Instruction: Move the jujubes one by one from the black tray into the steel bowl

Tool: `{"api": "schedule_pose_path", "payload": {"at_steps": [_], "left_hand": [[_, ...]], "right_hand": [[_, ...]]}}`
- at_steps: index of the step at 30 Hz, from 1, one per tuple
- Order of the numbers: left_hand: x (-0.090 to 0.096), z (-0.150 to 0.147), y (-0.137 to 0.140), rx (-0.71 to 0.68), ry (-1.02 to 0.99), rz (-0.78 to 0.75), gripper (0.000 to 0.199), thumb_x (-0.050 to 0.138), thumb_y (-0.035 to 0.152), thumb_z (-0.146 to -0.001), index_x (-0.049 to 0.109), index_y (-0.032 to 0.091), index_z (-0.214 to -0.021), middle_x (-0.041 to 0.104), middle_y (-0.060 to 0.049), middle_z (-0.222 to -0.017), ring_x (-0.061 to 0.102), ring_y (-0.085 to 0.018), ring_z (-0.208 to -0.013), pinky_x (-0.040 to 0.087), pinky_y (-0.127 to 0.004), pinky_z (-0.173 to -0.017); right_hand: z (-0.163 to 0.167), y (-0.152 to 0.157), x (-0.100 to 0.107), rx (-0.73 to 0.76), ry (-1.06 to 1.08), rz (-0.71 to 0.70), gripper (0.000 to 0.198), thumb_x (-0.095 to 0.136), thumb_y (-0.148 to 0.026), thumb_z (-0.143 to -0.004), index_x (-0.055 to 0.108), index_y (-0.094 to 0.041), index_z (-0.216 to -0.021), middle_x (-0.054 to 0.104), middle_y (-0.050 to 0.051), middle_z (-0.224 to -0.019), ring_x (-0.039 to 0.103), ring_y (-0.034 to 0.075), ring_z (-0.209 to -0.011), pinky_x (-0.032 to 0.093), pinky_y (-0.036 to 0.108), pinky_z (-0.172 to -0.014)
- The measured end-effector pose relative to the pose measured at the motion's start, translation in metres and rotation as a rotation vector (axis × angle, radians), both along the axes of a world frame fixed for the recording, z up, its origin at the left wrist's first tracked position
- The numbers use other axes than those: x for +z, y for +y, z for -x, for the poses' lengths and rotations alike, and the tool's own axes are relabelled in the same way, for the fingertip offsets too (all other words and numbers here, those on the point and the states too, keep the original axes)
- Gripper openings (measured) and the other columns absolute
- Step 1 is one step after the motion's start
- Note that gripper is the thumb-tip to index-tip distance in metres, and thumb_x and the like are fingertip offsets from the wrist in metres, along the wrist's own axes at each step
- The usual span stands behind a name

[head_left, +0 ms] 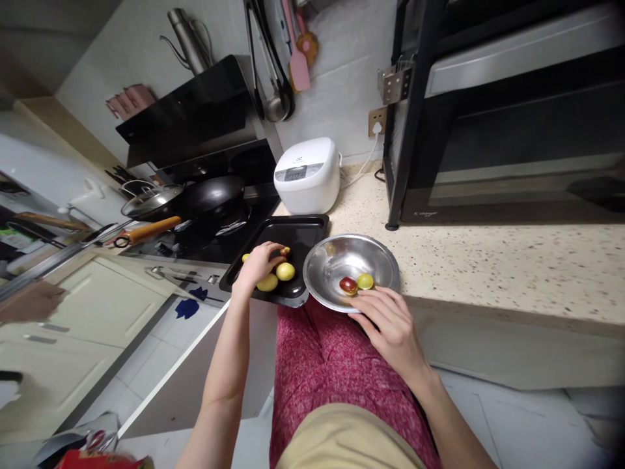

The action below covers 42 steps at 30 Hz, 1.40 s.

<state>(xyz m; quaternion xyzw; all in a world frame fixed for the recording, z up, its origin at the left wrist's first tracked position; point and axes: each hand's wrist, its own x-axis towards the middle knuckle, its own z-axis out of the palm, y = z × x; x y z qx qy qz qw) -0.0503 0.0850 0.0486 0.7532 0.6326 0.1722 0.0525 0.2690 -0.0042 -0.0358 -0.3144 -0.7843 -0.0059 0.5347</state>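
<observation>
My left hand [260, 262] reaches over a black baking tray [307, 228], its fingers curled and their tips at a small red-and-yellow fruit [285, 251]. Yellow round fruits lie beside it: one [286, 271] by my fingertips, another [267, 282] below my hand, and a third partly hidden to its left. A stainless steel bowl [375, 251] stands to the right of the tray, with a dark red fruit [348, 285] and a yellow-green fruit [365, 281] inside. My right hand [390, 320] grips the bowl's near rim, fingers over the edge and thumb outside.
A white rice cooker [308, 176] stands behind the tray. On the left is a stove with a black wok [215, 195] and a lidded pan [152, 200], whose wooden handle [151, 231] sticks out forward. A black oven [517, 143] on a rack borders the speckled counter [488, 260].
</observation>
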Motion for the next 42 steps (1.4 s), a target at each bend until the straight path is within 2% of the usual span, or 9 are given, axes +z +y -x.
{"api": "schedule_pose_path", "payload": {"at_steps": [3, 8, 15, 18, 22, 27, 33, 38, 42], "left_hand": [[-0.003, 0.013, -0.006, -0.01, -0.071, 0.034, 0.025, 0.068, 0.028, -0.091, 0.076, 0.02, -0.113, 0.075, -0.01, -0.115, 0.073, -0.024, -0.1, 0.06, -0.033, -0.087], [-0.01, 0.015, -0.007, -0.051, -0.117, 0.059, 0.034, 0.065, 0.014, -0.083, 0.076, 0.02, -0.114, 0.076, -0.009, -0.114, 0.073, -0.023, -0.103, 0.06, -0.033, -0.091], [-0.021, 0.012, 0.004, -0.03, -0.187, 0.054, 0.035, 0.07, 0.011, -0.075, 0.075, 0.018, -0.11, 0.076, -0.009, -0.109, 0.073, -0.022, -0.096, 0.062, -0.033, -0.084], [-0.019, 0.012, 0.003, -0.01, -0.229, 0.004, 0.03, 0.074, 0.014, -0.073, 0.074, 0.017, -0.102, 0.075, -0.008, -0.103, 0.072, -0.022, -0.093, 0.063, -0.033, -0.082], [-0.003, 0.0, -0.007, -0.001, -0.274, -0.153, 0.024, 0.074, 0.023, -0.079, 0.073, 0.017, -0.102, 0.073, -0.007, -0.104, 0.071, -0.019, -0.091, 0.064, -0.033, -0.083], [0.017, -0.048, -0.02, -0.228, -0.39, -0.234, 0.028, 0.072, 0.023, -0.086, 0.073, 0.019, -0.113, 0.07, -0.006, -0.11, 0.07, -0.018, -0.097, 0.064, -0.03, -0.082], [0.011, -0.106, -0.008, -0.557, -0.238, -0.045, 0.026, 0.075, 0.013, -0.086, 0.073, 0.017, -0.111, 0.07, -0.008, -0.109, 0.07, -0.02, -0.096, 0.06, -0.032, -0.086], [0.0, -0.124, 0.015, -0.685, -0.031, 0.04, 0.024, 0.074, 0.009, -0.086, 0.074, 0.014, -0.109, 0.071, -0.009, -0.105, 0.07, -0.021, -0.093, 0.057, -0.034, -0.088], [-0.004, -0.129, 0.023, -0.731, 0.025, 0.078, 0.028, 0.07, 0.005, -0.087, 0.076, 0.015, -0.112, 0.072, -0.009, -0.108, 0.071, -0.023, -0.099, 0.056, -0.036, -0.092]], "right_hand": [[0.0, 0.001, 0.0, 0.0, -0.001, -0.01, 0.027, 0.067, -0.014, -0.097, 0.072, -0.025, -0.121, 0.081, 0.002, -0.106, 0.075, 0.021, -0.099, 0.053, 0.045, -0.1], [0.001, 0.002, -0.002, -0.013, -0.02, -0.014, 0.024, 0.067, -0.014, -0.098, 0.071, -0.024, -0.119, 0.081, 0.002, -0.104, 0.075, 0.021, -0.099, 0.052, 0.044, -0.1], [0.001, 0.002, 0.0, -0.012, -0.031, -0.024, 0.025, 0.068, -0.013, -0.097, 0.071, -0.023, -0.12, 0.081, 0.002, -0.103, 0.075, 0.021, -0.098, 0.052, 0.044, -0.098], [0.001, 0.001, 0.002, -0.014, -0.033, -0.025, 0.022, 0.068, -0.013, -0.098, 0.071, -0.022, -0.118, 0.081, 0.003, -0.102, 0.075, 0.021, -0.098, 0.051, 0.043, -0.098], [0.002, 0.001, 0.003, -0.014, -0.039, -0.022, 0.02, 0.068, -0.014, -0.098, 0.071, -0.021, -0.117, 0.081, 0.003, -0.102, 0.074, 0.02, -0.098, 0.051, 0.042, -0.098], [0.003, 0.001, 0.002, -0.029, -0.043, -0.015, 0.021, 0.068, -0.015, -0.098, 0.071, -0.02, -0.119, 0.081, 0.003, -0.102, 0.074, 0.019, -0.098, 0.05, 0.041, -0.099], [0.002, 0.001, 0.001, -0.034, -0.041, -0.024, 0.021, 0.069, -0.013, -0.097, 0.071, -0.019, -0.117, 0.081, 0.004, -0.103, 0.074, 0.02, -0.101, 0.05, 0.042, -0.102], [0.0, 0.0, 0.0, -0.029, -0.018, -0.023, 0.019, 0.069, -0.013, -0.097, 0.071, -0.02, -0.115, 0.081, 0.003, -0.103, 0.075, 0.02, -0.101, 0.052, 0.043, -0.103], [0.0, 0.0, 0.0, -0.023, -0.018, -0.015, 0.019, 0.069, -0.012, -0.096, 0.071, -0.019, -0.114, 0.08, 0.004, -0.104, 0.074, 0.021, -0.101, 0.051, 0.044, -0.104]]}}
